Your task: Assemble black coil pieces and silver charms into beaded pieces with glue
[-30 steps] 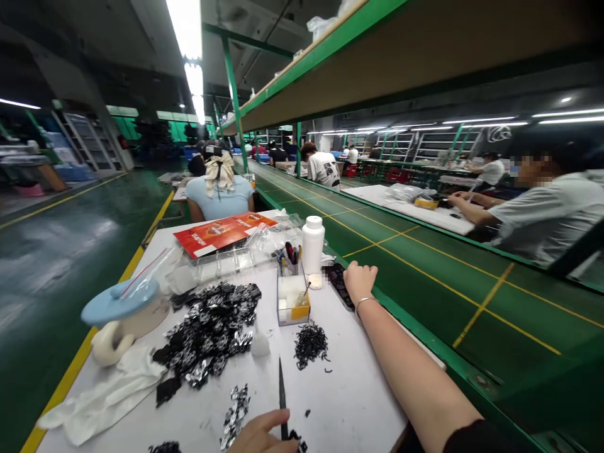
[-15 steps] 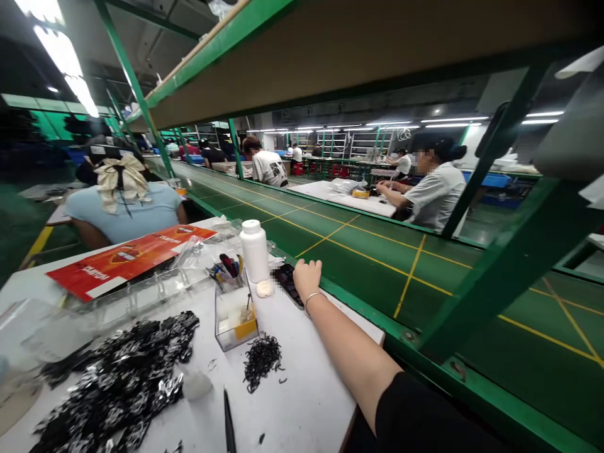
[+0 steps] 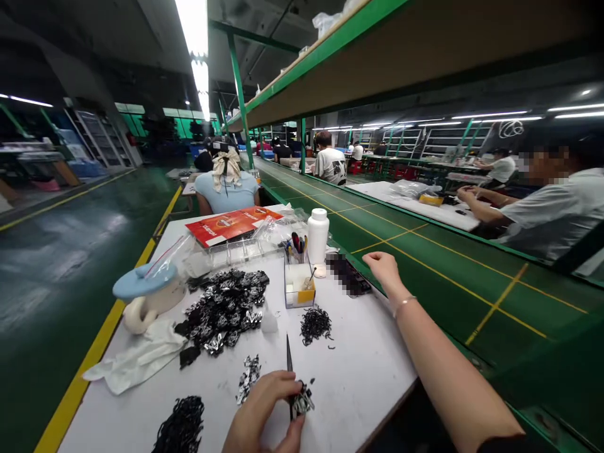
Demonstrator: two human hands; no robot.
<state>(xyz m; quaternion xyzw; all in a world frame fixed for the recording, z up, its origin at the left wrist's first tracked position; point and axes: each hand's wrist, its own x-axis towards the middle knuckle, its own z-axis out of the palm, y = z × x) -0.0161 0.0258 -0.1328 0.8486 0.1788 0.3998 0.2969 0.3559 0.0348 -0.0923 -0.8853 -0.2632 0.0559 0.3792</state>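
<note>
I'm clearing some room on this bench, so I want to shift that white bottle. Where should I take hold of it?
Take the white plastic bottle around the middle of its body, coming from the right, where your right hand is nearest. It stands upright and its round body is easy to wrap, while the clear box of pens crowds its left side.

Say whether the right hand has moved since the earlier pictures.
Yes: the right hand has moved rightward, farther from the white bottle.
</note>
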